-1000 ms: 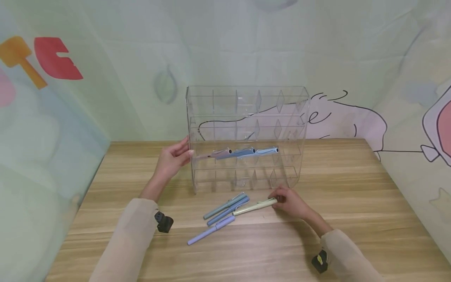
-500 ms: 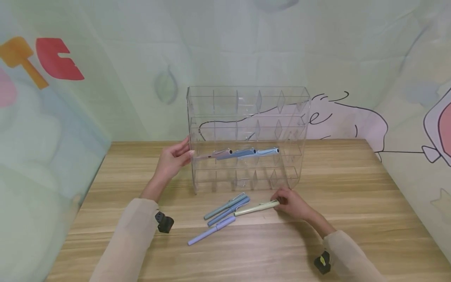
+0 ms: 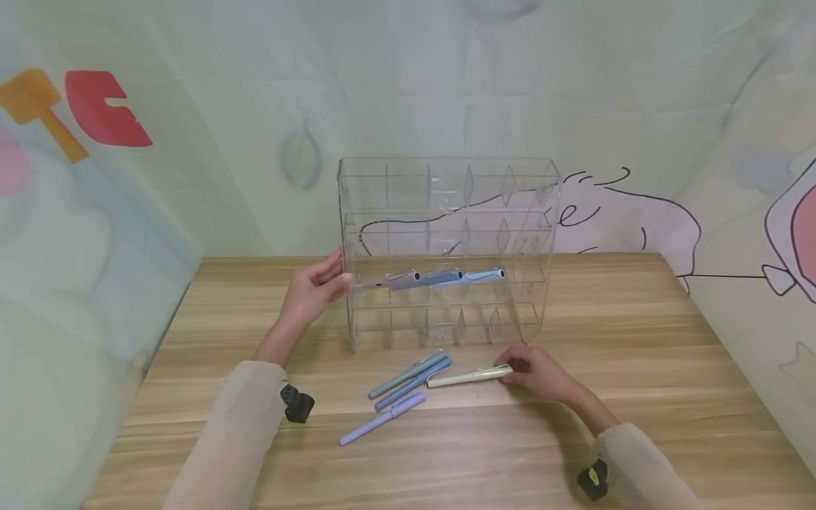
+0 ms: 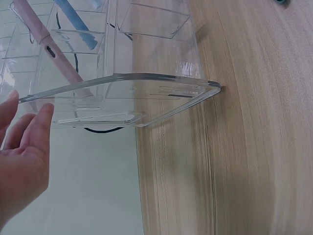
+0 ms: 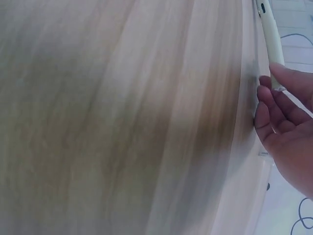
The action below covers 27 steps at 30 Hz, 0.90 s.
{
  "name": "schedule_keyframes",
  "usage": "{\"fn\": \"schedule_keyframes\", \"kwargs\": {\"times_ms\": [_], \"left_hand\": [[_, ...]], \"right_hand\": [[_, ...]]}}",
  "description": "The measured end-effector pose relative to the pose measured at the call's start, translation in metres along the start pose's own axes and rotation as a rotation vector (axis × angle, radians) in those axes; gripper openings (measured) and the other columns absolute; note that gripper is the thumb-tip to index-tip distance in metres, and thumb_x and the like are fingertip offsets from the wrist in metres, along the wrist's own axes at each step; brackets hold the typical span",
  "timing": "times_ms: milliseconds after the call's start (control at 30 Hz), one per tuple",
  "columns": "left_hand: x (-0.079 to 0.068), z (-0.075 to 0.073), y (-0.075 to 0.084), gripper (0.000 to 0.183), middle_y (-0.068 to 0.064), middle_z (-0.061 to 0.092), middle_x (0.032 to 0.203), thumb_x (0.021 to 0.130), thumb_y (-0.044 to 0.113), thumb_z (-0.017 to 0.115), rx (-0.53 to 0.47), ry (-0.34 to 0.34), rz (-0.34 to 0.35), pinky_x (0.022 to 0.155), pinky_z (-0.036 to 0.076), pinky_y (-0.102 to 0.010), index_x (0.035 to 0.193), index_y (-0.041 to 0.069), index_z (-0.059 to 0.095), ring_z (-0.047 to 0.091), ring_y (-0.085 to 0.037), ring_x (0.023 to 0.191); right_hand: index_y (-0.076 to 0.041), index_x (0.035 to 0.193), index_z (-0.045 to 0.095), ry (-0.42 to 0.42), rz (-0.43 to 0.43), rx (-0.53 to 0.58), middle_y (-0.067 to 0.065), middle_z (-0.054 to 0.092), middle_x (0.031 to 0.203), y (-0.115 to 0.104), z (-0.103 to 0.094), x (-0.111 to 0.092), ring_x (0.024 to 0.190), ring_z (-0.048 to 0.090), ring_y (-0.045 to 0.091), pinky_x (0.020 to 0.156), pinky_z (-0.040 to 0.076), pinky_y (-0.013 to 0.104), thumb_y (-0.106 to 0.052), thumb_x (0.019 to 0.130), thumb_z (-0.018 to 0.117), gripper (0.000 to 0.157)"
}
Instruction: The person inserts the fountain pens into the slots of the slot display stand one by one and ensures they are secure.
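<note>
A clear acrylic display rack (image 3: 446, 256) with tiers of compartments stands upright at the back of the table. My left hand (image 3: 310, 289) holds its left side edge, thumb in front and fingers behind; in the left wrist view the fingertips meet the clear panel. My right hand (image 3: 538, 372) pinches a pale cream-green pen (image 3: 468, 377) by its clip end, thumb against fingers, low in front of the rack. Left of that pen lie a grey-green pen (image 3: 401, 377), a blue pen (image 3: 411, 386) and a lavender pen (image 3: 382, 419).
One lower tier of the rack holds a pink pen (image 4: 46, 41), a blue pen (image 3: 440, 277) and a light blue pen (image 3: 484, 275), lying slanted side by side. A wood-grain table (image 3: 484, 460) carries everything. Printed cloth walls (image 3: 408, 85) enclose its back and sides.
My right hand has shifted slightly right and toward me, taking the cream-green pen along. My left hand stays at the rack, and the other pens keep their places.
</note>
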<state>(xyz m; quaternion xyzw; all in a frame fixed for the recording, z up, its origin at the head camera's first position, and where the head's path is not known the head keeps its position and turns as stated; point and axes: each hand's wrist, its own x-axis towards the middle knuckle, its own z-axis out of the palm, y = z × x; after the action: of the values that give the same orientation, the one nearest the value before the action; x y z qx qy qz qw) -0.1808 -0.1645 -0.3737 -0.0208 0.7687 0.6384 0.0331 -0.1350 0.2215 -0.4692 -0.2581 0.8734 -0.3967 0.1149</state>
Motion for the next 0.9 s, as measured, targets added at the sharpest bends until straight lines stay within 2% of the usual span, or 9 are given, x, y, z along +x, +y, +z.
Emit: {"fn": "schedule_keyframes", "kwargs": {"times_ms": [267, 533, 900], "left_hand": [[0.0, 0.0, 0.001, 0.05, -0.016, 0.047, 0.131, 0.089, 0.008, 0.059, 0.003, -0.002, 0.002, 0.081, 0.051, -0.023, 0.136, 0.01, 0.041, 0.052, -0.026, 0.113], [-0.002, 0.0, 0.001, 0.05, -0.019, 0.046, 0.131, 0.09, 0.009, 0.058, 0.008, -0.001, -0.003, 0.082, 0.051, -0.024, 0.137, 0.01, 0.04, 0.051, -0.027, 0.114], [-0.001, 0.0, 0.0, 0.051, -0.018, 0.047, 0.131, 0.089, 0.009, 0.059, 0.024, 0.002, 0.004, 0.081, 0.051, -0.023, 0.137, 0.01, 0.041, 0.052, -0.026, 0.113]], "right_hand": [[-0.001, 0.093, 0.065, 0.024, -0.01, 0.1, 0.007, 0.063, 0.091, 0.0, -0.008, -0.009, 0.08, 0.056, 0.009, 0.072, 0.054, 0.025, 0.001, 0.078, 0.069, 0.016], [-0.002, 0.099, 0.064, 0.054, 0.078, 0.18, 0.006, 0.063, 0.094, -0.01, -0.019, -0.015, 0.087, 0.058, 0.011, 0.078, 0.053, 0.024, -0.003, 0.081, 0.066, 0.017], [0.002, 0.102, 0.063, 0.082, 0.074, 0.264, 0.012, 0.064, 0.096, -0.019, -0.03, -0.016, 0.088, 0.061, 0.011, 0.075, 0.054, 0.024, -0.006, 0.084, 0.065, 0.02]]}}
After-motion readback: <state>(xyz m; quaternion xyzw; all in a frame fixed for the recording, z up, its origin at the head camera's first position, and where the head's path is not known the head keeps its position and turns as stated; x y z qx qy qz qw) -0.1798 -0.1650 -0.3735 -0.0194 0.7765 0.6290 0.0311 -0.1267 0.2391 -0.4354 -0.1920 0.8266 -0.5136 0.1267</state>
